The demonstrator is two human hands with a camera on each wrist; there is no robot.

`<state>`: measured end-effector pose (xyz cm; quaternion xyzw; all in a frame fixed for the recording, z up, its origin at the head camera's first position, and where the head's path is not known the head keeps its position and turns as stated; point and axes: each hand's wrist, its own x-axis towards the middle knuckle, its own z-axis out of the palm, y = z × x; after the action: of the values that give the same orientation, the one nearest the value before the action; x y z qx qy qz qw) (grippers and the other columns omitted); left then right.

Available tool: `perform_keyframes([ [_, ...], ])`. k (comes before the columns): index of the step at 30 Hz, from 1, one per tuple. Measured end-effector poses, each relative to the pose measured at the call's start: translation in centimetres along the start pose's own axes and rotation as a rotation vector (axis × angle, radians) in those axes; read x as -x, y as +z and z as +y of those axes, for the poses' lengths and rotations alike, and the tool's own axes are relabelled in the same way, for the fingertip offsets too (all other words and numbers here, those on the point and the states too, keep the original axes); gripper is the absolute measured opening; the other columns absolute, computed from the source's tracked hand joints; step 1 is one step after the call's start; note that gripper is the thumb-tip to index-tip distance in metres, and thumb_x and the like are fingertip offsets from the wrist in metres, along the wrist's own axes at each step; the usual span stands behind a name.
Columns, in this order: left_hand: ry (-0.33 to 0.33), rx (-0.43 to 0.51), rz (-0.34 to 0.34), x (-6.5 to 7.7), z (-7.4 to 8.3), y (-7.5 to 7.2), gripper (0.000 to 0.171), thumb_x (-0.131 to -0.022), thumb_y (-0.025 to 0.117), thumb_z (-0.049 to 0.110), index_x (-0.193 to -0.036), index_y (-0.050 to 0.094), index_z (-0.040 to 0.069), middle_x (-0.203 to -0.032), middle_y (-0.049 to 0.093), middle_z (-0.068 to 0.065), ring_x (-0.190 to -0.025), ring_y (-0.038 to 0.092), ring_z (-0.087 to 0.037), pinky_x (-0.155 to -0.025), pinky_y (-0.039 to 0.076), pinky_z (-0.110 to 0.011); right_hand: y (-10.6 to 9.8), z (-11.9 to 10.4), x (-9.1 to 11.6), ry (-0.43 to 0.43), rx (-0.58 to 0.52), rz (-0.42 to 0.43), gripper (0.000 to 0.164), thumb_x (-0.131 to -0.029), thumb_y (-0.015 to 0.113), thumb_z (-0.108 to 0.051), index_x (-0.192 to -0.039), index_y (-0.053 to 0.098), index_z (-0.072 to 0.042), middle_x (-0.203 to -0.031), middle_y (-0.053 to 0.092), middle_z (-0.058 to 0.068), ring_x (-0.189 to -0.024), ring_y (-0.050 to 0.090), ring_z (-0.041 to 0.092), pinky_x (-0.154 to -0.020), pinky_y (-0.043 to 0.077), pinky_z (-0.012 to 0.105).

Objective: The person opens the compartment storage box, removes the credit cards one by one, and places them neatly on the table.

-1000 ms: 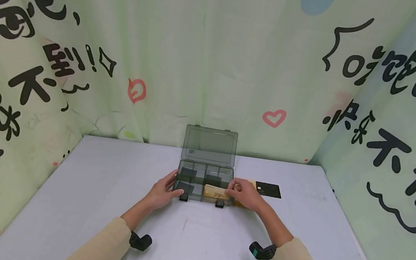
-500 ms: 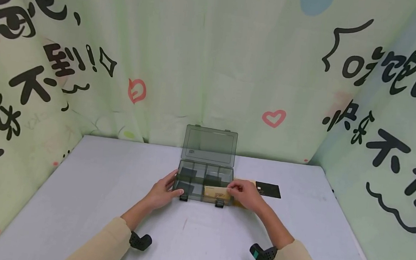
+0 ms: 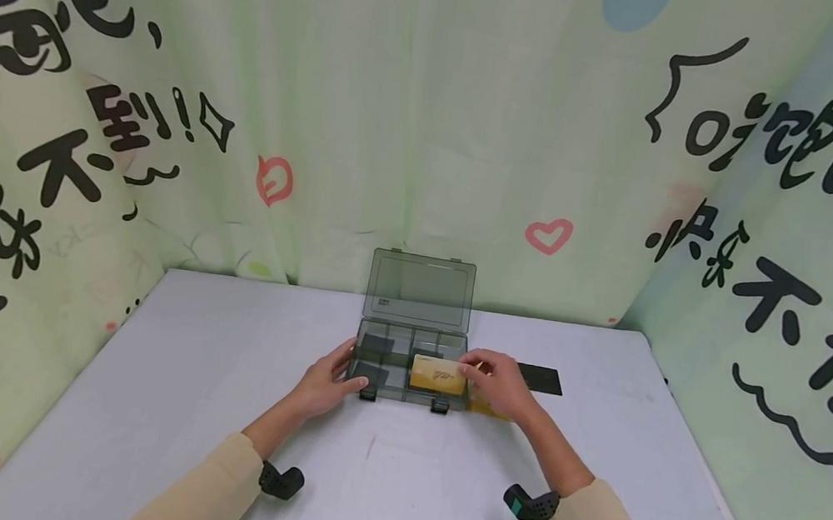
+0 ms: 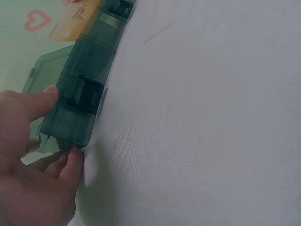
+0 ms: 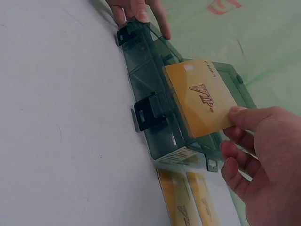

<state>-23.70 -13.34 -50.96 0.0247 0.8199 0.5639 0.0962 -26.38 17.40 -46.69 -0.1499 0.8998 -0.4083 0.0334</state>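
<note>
A translucent dark-green compartment box (image 3: 389,391) stands on the table with its lid (image 3: 419,290) raised at the back. My left hand (image 3: 325,385) holds the box at its left end, thumb on the front rim and fingers round the side, as the left wrist view shows. My right hand (image 3: 498,381) pinches a gold VIP card (image 5: 200,96) by its right edge between thumb and fingers. The card is tilted up over the front right compartment, printed face toward me. Dark flat pieces (image 3: 371,374) show in the left compartments.
Two more gold VIP cards (image 5: 181,200) lie on the white table (image 3: 228,342) just right of the box. A black card (image 3: 544,379) lies beyond my right hand. Two black latches (image 5: 149,113) stick out from the box's front. A printed curtain (image 3: 428,144) hangs behind the table.
The gold card, lower in the front right compartment before, has come up and tilted upright in my right hand, which has risen slightly. My left hand and the box stay put.
</note>
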Motion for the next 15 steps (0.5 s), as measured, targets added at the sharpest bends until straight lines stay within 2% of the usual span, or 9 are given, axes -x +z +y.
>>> perform_keyframes([
  [11, 0.017, -0.006, -0.006, 0.01, -0.03, -0.08, 0.080, -0.090, 0.069, 0.022, -0.155, 0.023, 0.020, -0.158, 0.028, -0.016, -0.145, 0.031, -0.032, -0.115, 0.038, -0.046, -0.75, 0.57, 0.14, 0.070, -0.064, 0.018, 0.015, -0.096, 0.061, -0.018, -0.104, 0.070, -0.010, -0.103, 0.069, 0.010, -0.080, 0.060, 0.025, -0.065, 0.052, 0.025],
  [15, 0.013, 0.000, -0.004, -0.04, -0.03, -0.04, 0.079, -0.091, 0.069, 0.021, -0.155, 0.023, 0.020, -0.159, 0.027, -0.015, -0.145, 0.030, -0.031, -0.115, 0.037, -0.045, -1.06, 0.73, 0.27, 0.089, -0.057, 0.032, 0.017, -0.096, 0.060, -0.018, -0.107, 0.070, -0.010, -0.104, 0.068, 0.011, -0.076, 0.058, 0.023, -0.065, 0.050, 0.025],
])
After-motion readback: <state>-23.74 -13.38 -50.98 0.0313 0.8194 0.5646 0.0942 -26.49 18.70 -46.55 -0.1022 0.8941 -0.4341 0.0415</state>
